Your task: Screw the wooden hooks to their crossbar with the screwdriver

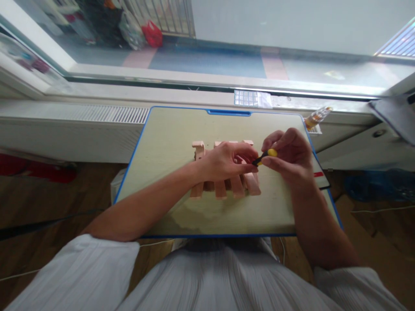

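Note:
On the pale board lies a pinkish wooden slatted piece [220, 190], with several curved strips reaching toward me and others toward the window. My left hand [220, 160] lies across its top, thumb and fingers closed around its right end; the exact contact is partly hidden. Between the fingertips of my right hand [293, 153] is a small yellow and black screwdriver [271, 153], tilted with its dark end pointing down and left. That dark end meets the fingertips of my left hand, and its very tip cannot be made out.
The blue-edged tabletop [175, 129] stands by the window. A clear compartment case [246, 98] rests on the sill. Past the table's right edge are a clear bottle with amber contents [316, 119] and a dark-edged flat item with a red mark [319, 174]. A radiator [116, 114] is behind left.

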Tool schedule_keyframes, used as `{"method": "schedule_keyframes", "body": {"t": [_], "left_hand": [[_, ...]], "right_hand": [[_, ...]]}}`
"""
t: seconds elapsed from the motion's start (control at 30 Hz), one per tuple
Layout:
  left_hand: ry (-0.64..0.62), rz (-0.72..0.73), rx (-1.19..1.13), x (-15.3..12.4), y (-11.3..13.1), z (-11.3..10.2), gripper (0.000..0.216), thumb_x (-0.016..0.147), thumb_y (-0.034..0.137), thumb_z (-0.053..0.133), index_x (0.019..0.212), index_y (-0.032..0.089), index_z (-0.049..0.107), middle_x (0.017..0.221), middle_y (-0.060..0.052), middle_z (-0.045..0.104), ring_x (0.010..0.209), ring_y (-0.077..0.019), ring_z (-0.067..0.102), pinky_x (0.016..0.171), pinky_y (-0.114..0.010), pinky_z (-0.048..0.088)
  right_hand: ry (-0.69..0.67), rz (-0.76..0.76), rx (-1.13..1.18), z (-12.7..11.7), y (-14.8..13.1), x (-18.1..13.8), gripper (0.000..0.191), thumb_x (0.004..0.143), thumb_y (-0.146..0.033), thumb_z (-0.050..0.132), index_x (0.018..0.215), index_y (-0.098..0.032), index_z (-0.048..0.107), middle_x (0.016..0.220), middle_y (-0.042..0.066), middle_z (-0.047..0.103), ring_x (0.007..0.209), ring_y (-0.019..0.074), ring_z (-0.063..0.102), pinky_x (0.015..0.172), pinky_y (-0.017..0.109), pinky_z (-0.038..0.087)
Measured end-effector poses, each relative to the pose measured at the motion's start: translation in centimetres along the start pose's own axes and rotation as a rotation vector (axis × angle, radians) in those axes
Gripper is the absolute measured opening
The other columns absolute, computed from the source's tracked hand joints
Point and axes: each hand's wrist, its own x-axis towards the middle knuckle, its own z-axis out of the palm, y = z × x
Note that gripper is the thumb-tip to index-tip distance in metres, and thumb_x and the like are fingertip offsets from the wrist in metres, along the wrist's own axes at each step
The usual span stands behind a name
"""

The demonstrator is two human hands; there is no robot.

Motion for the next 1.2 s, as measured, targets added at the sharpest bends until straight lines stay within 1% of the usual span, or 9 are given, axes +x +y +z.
{"method": "schedule_keyframes", "body": {"t": [0.13, 0.23, 0.37, 0.47, 0.63, 0.83, 1.03, 1.1, 1.2], "left_hand": [[-0.003, 0.023, 0.045, 0.0, -0.1, -0.1, 0.018, 0.098, 0.025, 0.079, 0.113, 0.017, 0.084, 0.106, -0.007, 0.084, 0.098, -0.0188, 0.080, 0.091, -0.030, 0.065], [-0.010, 0.027, 0.091, 0.0, 0.0, -0.1, 0.020, 0.099, 0.021, 0.075, 0.116, 0.019, 0.085, 0.106, -0.007, 0.085, 0.097, -0.0191, 0.080, 0.090, -0.030, 0.065], [0.000, 0.025, 0.125, 0.0, 0.1, -0.1, 0.022, 0.100, 0.020, 0.072, 0.117, 0.020, 0.086, 0.108, -0.005, 0.087, 0.101, -0.0189, 0.080, 0.091, -0.028, 0.064], [-0.013, 0.020, 0.144, 0.0, 0.3, -0.1, 0.022, 0.101, 0.022, 0.072, 0.118, 0.020, 0.086, 0.110, -0.006, 0.087, 0.103, -0.0191, 0.080, 0.092, -0.028, 0.063], [-0.047, 0.005, 0.161, -0.1, 0.9, -0.2, 0.021, 0.103, 0.025, 0.070, 0.116, 0.017, 0.085, 0.112, -0.008, 0.087, 0.103, -0.0192, 0.080, 0.095, -0.029, 0.063], [-0.054, 0.003, 0.129, -0.2, 0.2, -0.1, 0.026, 0.101, 0.027, 0.073, 0.124, 0.018, 0.083, 0.112, -0.007, 0.086, 0.097, -0.0182, 0.081, 0.089, -0.029, 0.065], [-0.039, -0.004, 0.153, -0.1, -0.3, 0.0, 0.022, 0.099, 0.026, 0.074, 0.117, 0.018, 0.084, 0.109, -0.008, 0.086, 0.098, -0.0198, 0.081, 0.089, -0.030, 0.066], [-0.042, -0.006, 0.184, -0.2, 0.0, -0.1, 0.021, 0.100, 0.023, 0.071, 0.115, 0.018, 0.084, 0.107, -0.007, 0.086, 0.097, -0.0191, 0.081, 0.085, -0.028, 0.065], [-0.057, -0.016, 0.184, -0.2, 0.5, -0.2, 0.022, 0.100, 0.022, 0.068, 0.114, 0.019, 0.084, 0.107, -0.006, 0.086, 0.097, -0.0182, 0.079, 0.086, -0.027, 0.064]], "right_hand": [[-0.007, 0.009, -0.012, 0.2, -0.1, -0.1, 0.039, 0.071, -0.013, 0.101, 0.087, -0.030, 0.069, 0.091, -0.002, 0.073, 0.081, 0.0166, 0.065, 0.064, 0.031, 0.055], [-0.010, 0.019, -0.013, 0.0, 0.0, -0.2, 0.034, 0.072, -0.016, 0.101, 0.090, -0.030, 0.075, 0.090, -0.002, 0.073, 0.081, 0.0163, 0.066, 0.066, 0.031, 0.056], [-0.050, 0.036, -0.031, -0.4, 0.0, -0.3, 0.023, 0.085, -0.030, 0.094, 0.108, -0.028, 0.089, 0.102, 0.005, 0.080, 0.082, 0.0175, 0.070, 0.066, 0.032, 0.059], [-0.078, 0.034, -0.051, -0.4, -0.3, -0.3, 0.019, 0.090, -0.030, 0.090, 0.108, -0.025, 0.092, 0.104, 0.008, 0.081, 0.082, 0.0178, 0.071, 0.066, 0.032, 0.059], [-0.053, -0.002, -0.079, -0.2, -0.6, -0.1, 0.019, 0.086, -0.020, 0.093, 0.103, -0.028, 0.092, 0.096, 0.005, 0.081, 0.089, 0.0186, 0.073, 0.073, 0.032, 0.058], [-0.014, -0.021, -0.073, 0.0, -0.1, -0.2, 0.024, 0.077, -0.018, 0.100, 0.091, -0.029, 0.083, 0.090, 0.001, 0.073, 0.082, 0.0180, 0.066, 0.063, 0.033, 0.052], [0.021, -0.056, -0.086, 0.6, 0.3, -0.5, 0.038, 0.068, -0.023, 0.106, 0.088, -0.034, 0.076, 0.089, 0.000, 0.069, 0.078, 0.0194, 0.061, 0.057, 0.034, 0.048], [0.011, -0.045, -0.109, 0.6, 0.2, -0.5, 0.035, 0.069, -0.026, 0.106, 0.090, -0.034, 0.078, 0.089, 0.000, 0.068, 0.079, 0.0198, 0.061, 0.057, 0.035, 0.048], [-0.027, -0.022, -0.164, 0.3, -0.2, -0.4, 0.023, 0.080, -0.031, 0.098, 0.100, -0.033, 0.087, 0.094, 0.003, 0.073, 0.084, 0.0206, 0.066, 0.061, 0.035, 0.051]]}}
